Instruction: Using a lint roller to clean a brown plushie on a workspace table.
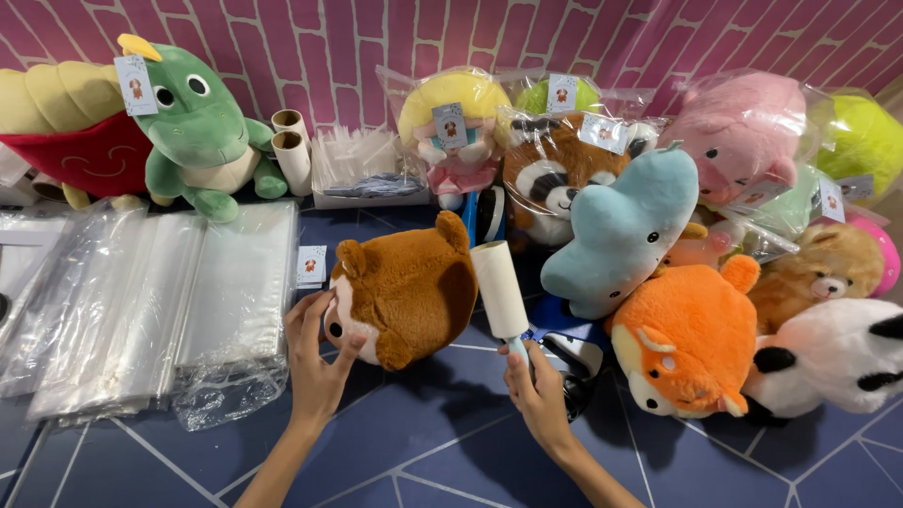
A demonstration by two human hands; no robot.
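Hands work at the near middle of a dark blue tiled floor [423, 452]. The left hand [315, 362] cups the face end of a brown plush [409, 287], fingers spread and bent against its pale muzzle, thumb just under it. The plush lies on its side, back turned up, ears at the far edge, with a small paper tag [311, 264] showing just left of it. The right hand [541, 390] is wrapped around the blue handle of a lint roller [500, 287] — fingers pressed together around the grip — and the white roll slants up, touching the plush's right flank.

Left of the hands lie stacks of clear bags [150, 301], flat on the floor. At far left a green dinosaur plush [198, 118] sits against the pink brick wall [376, 38], two cardboard tubes [292, 146] just beside it. To the right a heap of soft toys — a light blue plush [621, 230], an orange one [687, 339] nearer, a white and black one [832, 353] at the right edge, and several bagged toys, among them a pink plush [743, 127], farther back.
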